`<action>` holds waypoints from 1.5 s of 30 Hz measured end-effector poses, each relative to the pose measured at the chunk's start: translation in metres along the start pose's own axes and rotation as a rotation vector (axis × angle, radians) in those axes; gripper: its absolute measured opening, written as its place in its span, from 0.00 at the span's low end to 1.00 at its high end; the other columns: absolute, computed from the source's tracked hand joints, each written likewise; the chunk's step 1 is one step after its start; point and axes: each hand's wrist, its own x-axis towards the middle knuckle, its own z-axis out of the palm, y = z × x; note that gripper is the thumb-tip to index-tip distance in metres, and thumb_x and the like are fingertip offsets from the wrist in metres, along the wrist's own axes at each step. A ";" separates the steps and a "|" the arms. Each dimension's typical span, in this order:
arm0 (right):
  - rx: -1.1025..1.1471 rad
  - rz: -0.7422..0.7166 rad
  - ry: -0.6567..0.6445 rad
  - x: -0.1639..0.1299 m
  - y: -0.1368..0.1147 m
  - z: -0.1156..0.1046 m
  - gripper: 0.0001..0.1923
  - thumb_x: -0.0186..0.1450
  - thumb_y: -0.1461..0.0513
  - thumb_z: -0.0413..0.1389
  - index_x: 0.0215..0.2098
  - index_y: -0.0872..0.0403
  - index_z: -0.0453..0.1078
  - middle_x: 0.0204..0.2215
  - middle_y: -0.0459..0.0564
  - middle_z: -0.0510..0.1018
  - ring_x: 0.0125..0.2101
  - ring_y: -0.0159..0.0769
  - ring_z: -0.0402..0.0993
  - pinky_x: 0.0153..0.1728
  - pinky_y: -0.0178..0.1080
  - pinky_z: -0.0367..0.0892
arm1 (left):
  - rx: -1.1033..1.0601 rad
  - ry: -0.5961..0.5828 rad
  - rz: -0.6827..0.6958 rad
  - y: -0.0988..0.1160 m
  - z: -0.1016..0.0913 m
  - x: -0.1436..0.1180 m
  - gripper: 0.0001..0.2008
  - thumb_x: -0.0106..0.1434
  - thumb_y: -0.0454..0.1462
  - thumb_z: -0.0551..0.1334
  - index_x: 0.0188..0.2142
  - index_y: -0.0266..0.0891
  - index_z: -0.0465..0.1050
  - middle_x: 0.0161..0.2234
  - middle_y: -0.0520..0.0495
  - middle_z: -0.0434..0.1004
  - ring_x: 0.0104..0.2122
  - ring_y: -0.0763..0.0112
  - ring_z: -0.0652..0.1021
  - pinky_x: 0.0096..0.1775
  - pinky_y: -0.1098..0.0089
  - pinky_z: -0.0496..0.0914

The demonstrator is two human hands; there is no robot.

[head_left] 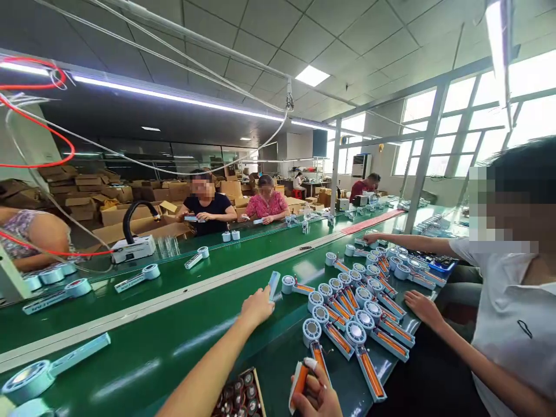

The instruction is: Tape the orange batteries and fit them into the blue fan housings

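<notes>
My left hand point(258, 306) reaches out over the green belt, its fingers closed around a light-blue fan handle point(273, 285). Whether a fan head is attached to that handle is hidden by the hand. Low in the view, my right hand point(317, 395) is wrapped around an orange-and-white piece point(299, 383), whose exact kind I cannot make out; a white covering shows on one fingertip. Just beyond it lie several light-blue handheld fans point(356, 333) with open handles, showing orange cells and wires.
A box of round motors point(260, 399) stands between my forearms. Finished-looking fans point(30, 379) lie on the belt point(143, 347) at left. A co-worker in a white shirt point(504, 313) sits close at right, both hands near the fans. Other people work across the belt.
</notes>
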 end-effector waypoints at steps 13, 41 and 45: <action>-0.158 -0.070 -0.239 -0.008 -0.038 0.000 0.35 0.59 0.47 0.70 0.57 0.52 0.66 0.37 0.53 0.83 0.38 0.48 0.83 0.42 0.48 0.78 | 0.104 -0.230 0.283 -0.072 0.003 -0.066 0.11 0.60 0.27 0.62 0.39 0.42 0.80 0.54 0.45 0.79 0.53 0.59 0.78 0.52 0.60 0.73; -1.572 -0.395 -0.756 0.064 -0.069 0.067 0.20 0.75 0.59 0.53 0.65 0.45 0.67 0.46 0.53 0.83 0.45 0.49 0.80 0.46 0.41 0.68 | -0.195 -0.209 0.090 -0.045 0.007 -0.089 0.16 0.71 0.45 0.63 0.52 0.38 0.74 0.52 0.42 0.76 0.50 0.62 0.78 0.53 0.54 0.75; -1.668 -0.366 -0.879 0.070 -0.068 0.076 0.17 0.73 0.52 0.56 0.57 0.47 0.75 0.44 0.57 0.82 0.46 0.52 0.79 0.47 0.44 0.70 | -0.297 -0.149 0.026 -0.032 0.019 -0.096 0.17 0.71 0.46 0.62 0.53 0.38 0.73 0.53 0.41 0.76 0.51 0.61 0.78 0.53 0.53 0.75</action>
